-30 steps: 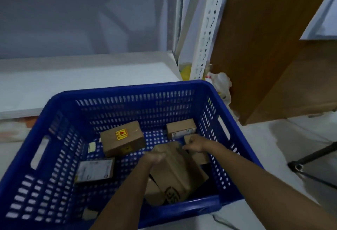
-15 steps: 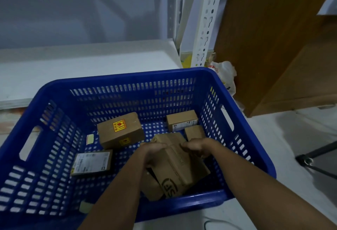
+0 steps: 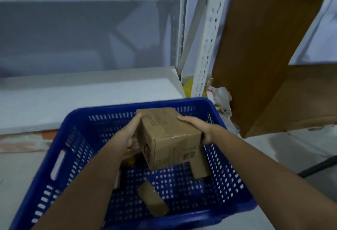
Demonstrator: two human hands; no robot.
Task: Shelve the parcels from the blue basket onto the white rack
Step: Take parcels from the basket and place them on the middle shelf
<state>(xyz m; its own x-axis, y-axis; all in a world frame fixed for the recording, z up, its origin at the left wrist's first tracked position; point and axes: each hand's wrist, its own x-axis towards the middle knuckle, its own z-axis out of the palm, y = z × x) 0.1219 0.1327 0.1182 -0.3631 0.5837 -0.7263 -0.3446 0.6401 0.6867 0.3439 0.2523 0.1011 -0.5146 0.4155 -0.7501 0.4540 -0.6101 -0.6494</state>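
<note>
Wall [image 3: 73,34]: pale grey-blue, dim, crossed by angular shadows, beyond the hands; floor [image 3: 291,149]: light grey, right of the hands, with a worn reddish patch [image 3: 23,142] to their left; wooden cabinet [image 3: 264,47]: brown, upper right, its lower edge clear of the floor; crumpled plastic bag [image 3: 220,98]: white with red print, at the cabinet's foot; yellow item [image 3: 187,87]: just left of the bag, partly hidden; dark slanted rod [image 3: 317,167]: far right, low; light: subdued, bluish.
</note>
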